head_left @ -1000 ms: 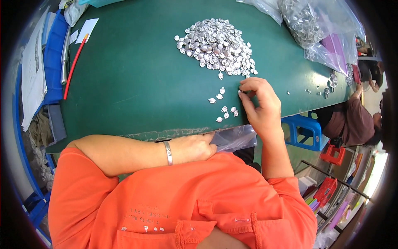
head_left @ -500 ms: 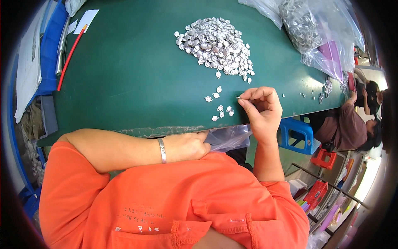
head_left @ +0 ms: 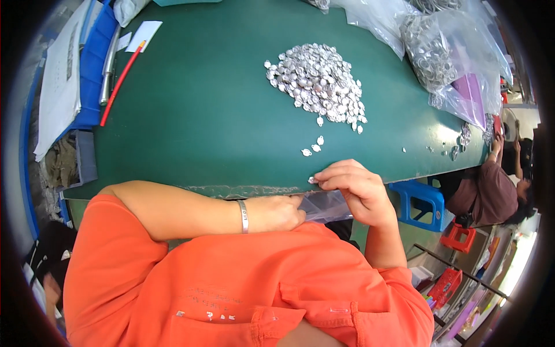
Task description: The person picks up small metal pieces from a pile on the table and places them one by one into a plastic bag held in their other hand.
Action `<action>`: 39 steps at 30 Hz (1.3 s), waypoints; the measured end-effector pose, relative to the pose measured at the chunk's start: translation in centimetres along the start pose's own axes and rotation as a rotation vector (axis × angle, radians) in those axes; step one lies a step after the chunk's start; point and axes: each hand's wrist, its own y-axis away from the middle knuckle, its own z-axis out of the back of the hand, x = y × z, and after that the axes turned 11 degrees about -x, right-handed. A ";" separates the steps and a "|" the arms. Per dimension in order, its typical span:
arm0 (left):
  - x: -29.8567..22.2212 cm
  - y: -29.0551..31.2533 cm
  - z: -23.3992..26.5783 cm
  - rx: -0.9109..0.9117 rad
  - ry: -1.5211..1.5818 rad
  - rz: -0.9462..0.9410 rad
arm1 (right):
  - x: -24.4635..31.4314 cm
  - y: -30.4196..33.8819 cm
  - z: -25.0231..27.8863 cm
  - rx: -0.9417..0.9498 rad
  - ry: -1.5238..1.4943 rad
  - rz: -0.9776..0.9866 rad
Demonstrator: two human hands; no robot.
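Note:
At the table's near edge my right hand (head_left: 361, 191) is closed, fingers pressed together. Small silver round metal charms (head_left: 313, 180) show at its fingertips; how many it covers is hidden. My left hand (head_left: 274, 214), with a metal bracelet at the wrist, is curled just below the edge. It grips a clear plastic bag (head_left: 329, 207) that hangs below the table edge, between my two hands; its fingertips are hidden. Beyond the right hand a few loose charms (head_left: 315, 148) lie on the green table. Farther off is a large heap of charms (head_left: 318, 78).
The green table (head_left: 196, 98) has a worn near edge. A red pencil (head_left: 122, 84) and white paper lie at left, beside a blue bin (head_left: 98, 69). Clear bags of metal rings (head_left: 430, 52) sit far right. A blue stool (head_left: 417, 202) and another person (head_left: 485, 185) are at right.
My right hand has come down toward me to the table edge. The loose charms nearest the edge are no longer in their spots; some show at its fingertips. The whole view has shifted slightly.

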 end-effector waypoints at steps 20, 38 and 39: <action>0.9 -1.2 -1.3 -0.050 -0.053 -0.100 | 0.5 -0.5 1.5 0.076 0.104 -0.201; 2.9 -2.0 -3.6 -0.192 -0.129 -0.174 | 2.2 -3.2 -2.2 -0.061 0.248 0.202; 1.8 -1.2 -2.5 -0.237 -0.104 -0.153 | 2.4 -4.0 -2.8 -0.106 0.382 0.305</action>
